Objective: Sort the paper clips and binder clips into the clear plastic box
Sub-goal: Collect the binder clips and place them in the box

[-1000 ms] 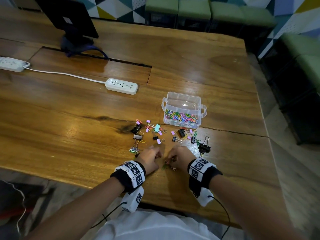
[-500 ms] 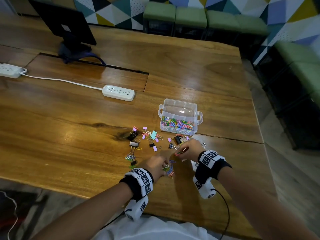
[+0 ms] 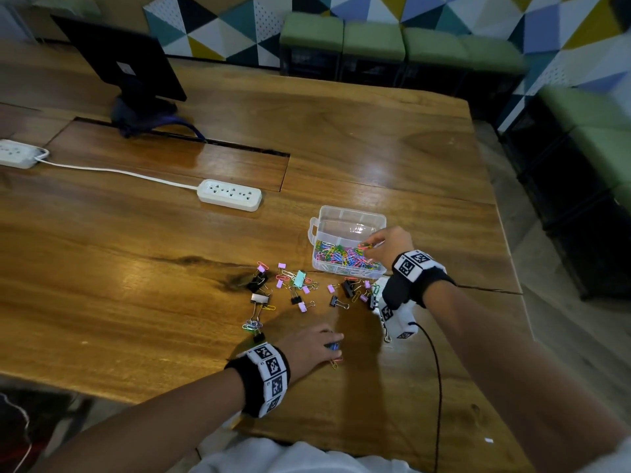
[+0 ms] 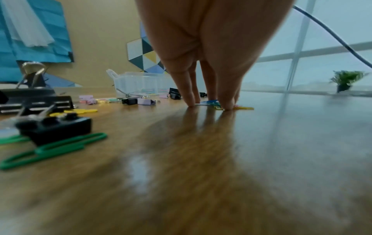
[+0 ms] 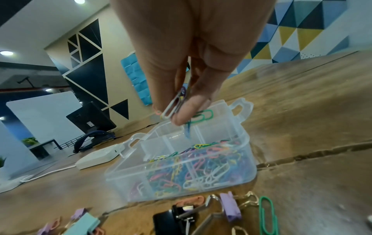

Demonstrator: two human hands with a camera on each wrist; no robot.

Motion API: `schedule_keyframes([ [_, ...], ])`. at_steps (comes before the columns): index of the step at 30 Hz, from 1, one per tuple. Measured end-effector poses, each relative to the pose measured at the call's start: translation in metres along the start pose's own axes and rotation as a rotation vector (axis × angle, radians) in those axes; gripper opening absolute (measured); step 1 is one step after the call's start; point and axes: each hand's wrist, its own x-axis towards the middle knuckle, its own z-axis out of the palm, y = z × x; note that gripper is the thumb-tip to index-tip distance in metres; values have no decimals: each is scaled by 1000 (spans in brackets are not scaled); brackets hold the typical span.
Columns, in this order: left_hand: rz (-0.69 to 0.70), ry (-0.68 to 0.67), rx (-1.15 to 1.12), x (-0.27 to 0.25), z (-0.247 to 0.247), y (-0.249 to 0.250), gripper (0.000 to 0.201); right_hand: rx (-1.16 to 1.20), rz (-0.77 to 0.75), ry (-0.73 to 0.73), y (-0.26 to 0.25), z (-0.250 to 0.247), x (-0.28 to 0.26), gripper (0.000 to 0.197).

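The clear plastic box stands on the wooden table, its near compartments full of coloured paper clips. My right hand hovers over the box's right side and pinches a small bunch of paper clips between thumb and fingers. My left hand lies near the table's front, its straight fingers pressing on a few paper clips. Loose binder clips and paper clips lie scattered between the box and my left hand.
A white power strip with its cord lies left of the box. A dark monitor stands at the back left. The table's right edge runs just beyond the box. A black cable trails from my right wrist.
My right hand has risen from the table near the pile and moved forward over the box with paper clips in its pinch. My left hand has flattened onto clips near the front.
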Motion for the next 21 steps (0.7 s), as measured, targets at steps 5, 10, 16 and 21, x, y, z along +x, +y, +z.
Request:
schedule_keyframes([
  [5, 2, 3, -10, -1, -5, -6, 42, -5, -18, 1, 1, 6, 8, 16],
  [10, -59, 6, -93, 6, -6, -6, 30, 20, -41, -58, 6, 5, 5, 23],
  [16, -87, -100, -154, 24, -18, -15, 26, 32, -91, -24, 13, 3, -7, 22],
  [21, -136, -151, -206, 29, -13, -19, 24, -192, -251, -101, 20, 7, -36, 23],
])
